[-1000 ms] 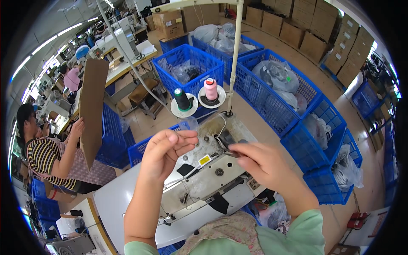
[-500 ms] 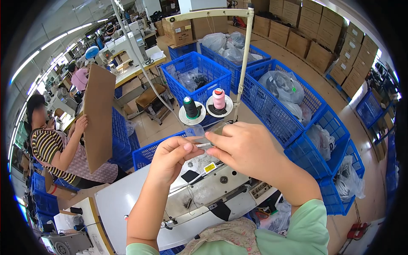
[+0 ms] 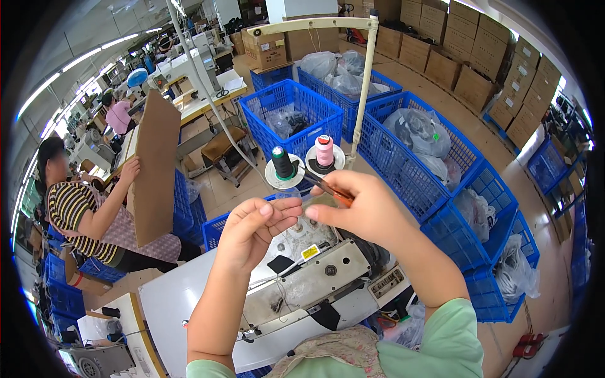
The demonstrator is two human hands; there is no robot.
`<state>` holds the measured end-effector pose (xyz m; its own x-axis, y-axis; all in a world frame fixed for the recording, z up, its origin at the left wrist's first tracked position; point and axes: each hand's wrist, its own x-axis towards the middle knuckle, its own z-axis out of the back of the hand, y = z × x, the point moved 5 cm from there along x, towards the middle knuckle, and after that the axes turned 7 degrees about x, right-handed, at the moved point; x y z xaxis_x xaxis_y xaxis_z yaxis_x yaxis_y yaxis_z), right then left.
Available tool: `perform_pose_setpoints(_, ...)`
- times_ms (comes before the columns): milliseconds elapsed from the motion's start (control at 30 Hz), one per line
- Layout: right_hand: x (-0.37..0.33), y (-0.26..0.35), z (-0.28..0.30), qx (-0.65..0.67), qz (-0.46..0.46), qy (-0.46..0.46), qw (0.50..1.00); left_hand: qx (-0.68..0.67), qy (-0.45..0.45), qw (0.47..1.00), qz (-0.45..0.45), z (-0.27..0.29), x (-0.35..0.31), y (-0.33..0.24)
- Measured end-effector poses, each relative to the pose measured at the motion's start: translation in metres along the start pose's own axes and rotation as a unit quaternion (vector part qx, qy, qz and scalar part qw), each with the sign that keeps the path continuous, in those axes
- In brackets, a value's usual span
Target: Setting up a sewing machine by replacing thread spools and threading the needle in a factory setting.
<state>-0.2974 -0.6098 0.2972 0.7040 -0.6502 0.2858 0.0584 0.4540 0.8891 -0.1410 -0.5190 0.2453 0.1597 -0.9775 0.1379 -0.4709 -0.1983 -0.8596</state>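
My right hand [image 3: 356, 205] grips a slim tool with an orange handle [image 3: 341, 196] and a dark metal end, which looks like thread snips; its tip points up and left toward the spools. My left hand [image 3: 252, 230] is raised beside it, fingers loosely stretched and thumb apart, with nothing visible in it. A small gap separates the two hands. Below them lies the grey sewing machine [image 3: 301, 278] on its white table [image 3: 170, 286]. A dark thread cone [image 3: 284, 167] and a pink thread cone [image 3: 324, 151] stand on white discs just beyond my hands.
A cream thread stand pole [image 3: 363, 88] rises behind the cones. Blue crates [image 3: 403, 167] with plastic-bagged goods line the right and far side. At the left a co-worker in a striped top [image 3: 75, 205] holds a cardboard sheet [image 3: 157, 170]. Cartons [image 3: 444, 60] stack at the back.
The small pale piece between my fingers no longer shows. My hands have parted slightly, and the orange-handled tool now shows in my right hand. The co-worker's cardboard has shifted right.
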Motion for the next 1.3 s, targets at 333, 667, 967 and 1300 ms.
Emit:
perform_pose_setpoints(333, 0.023, -0.039, -0.034, 0.164, -0.103, 0.083, 0.977, -0.027, 0.012, 0.999, -0.012, -0.001, 0.009, -0.01)
perform_pose_setpoints(667, 0.062, -0.032, -0.021, 0.394, -0.094, 0.058, 0.912, 0.008, -0.101, 0.995, -0.015, -0.005, 0.05, -0.009)
perform_pose_setpoints(967, 0.119, -0.01, -0.006, 0.366, -0.059, 0.019, 0.929, 0.102, -0.083, 0.991, 0.004, 0.002, 0.101, -0.05)
perform_pose_setpoints(1300, 0.204, 0.061, 0.022, 0.074, 0.199, -0.15, 0.966, 0.14, -0.11, 0.976, -0.123, 0.014, 0.112, -0.103)
